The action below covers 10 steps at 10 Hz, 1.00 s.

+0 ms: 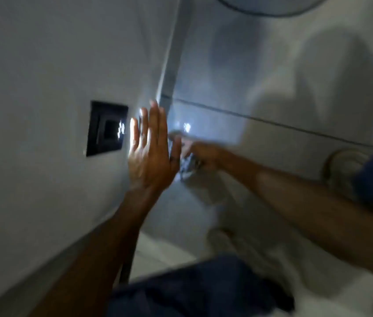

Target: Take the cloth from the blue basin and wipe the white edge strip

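The wiping step looks to be in hand, not the fetching. The right hand (200, 154), blurred with motion, is bunched around a crumpled grey-white cloth (186, 167) and presses it to the pale tiled wall (272, 72) just at 3 o'clock of the left hand (150, 156). Its grip is closed on the cloth, though the blur hides how the fingers lie. The left hand is held flat, fingers straight and together, gripping nothing, palm toward the plain grey-white wall panel (43, 65), apparently bracing there; whether it truly touches the surface cannot be told.

Rising toward 12 o'clock from between the two hands runs a narrow pale vertical corner strip (169, 65), which is most likely the white edge strip of the task. The cloth sits at its lower end, just at 3 o'clock of it. The curved blue rim (270, 12) at the 12 o'clock edge of the view may be the blue basin, but too little shows to be sure. A square black wall plate (106, 128) sits at 9 o'clock of the left hand, close by.

The next move calls for carrying the cloth onto the strip and drawing it along its length toward 12 o'clock with steady pressure, the left hand kept clear of the path and of the black plate.
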Tool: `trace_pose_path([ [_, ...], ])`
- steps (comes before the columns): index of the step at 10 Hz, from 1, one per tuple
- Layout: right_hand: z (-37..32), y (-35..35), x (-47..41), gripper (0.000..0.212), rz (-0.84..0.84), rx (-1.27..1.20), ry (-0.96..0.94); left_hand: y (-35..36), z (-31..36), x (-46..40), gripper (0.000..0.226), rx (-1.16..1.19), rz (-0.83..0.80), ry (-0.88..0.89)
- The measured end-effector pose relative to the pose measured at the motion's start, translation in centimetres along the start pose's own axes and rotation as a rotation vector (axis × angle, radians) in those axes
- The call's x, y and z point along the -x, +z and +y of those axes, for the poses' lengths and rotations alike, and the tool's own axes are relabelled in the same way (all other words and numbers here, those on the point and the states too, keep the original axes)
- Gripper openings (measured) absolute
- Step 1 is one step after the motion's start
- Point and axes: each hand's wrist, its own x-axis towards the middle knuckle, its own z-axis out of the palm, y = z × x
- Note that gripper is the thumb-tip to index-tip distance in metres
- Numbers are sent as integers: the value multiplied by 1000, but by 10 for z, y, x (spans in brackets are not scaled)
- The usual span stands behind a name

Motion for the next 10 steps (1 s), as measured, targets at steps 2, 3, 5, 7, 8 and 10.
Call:
trace_pose_path([
  [2,-121,-46,150,35,-13,-559,-2,-100,97,-23,70,320,-37,-282],
  [3,-201,-44,224,51,4,-475,-4,-185,140,-47,77,455,-2,-479],
  [5,-359,-58,286,56,400,91,-145,-279,166,-101,77,469,34,-324],
  [7,-451,-137,229,34,540,443,-277,-256,171,-175,69,430,113,-377],
  [8,-458,-179,188,37,435,669,-70,-229,185,-198,67,434,134,-500],
  [10,-467,-180,196,53,532,1296,12,-239,211,-208,73,348,129,-646],
])
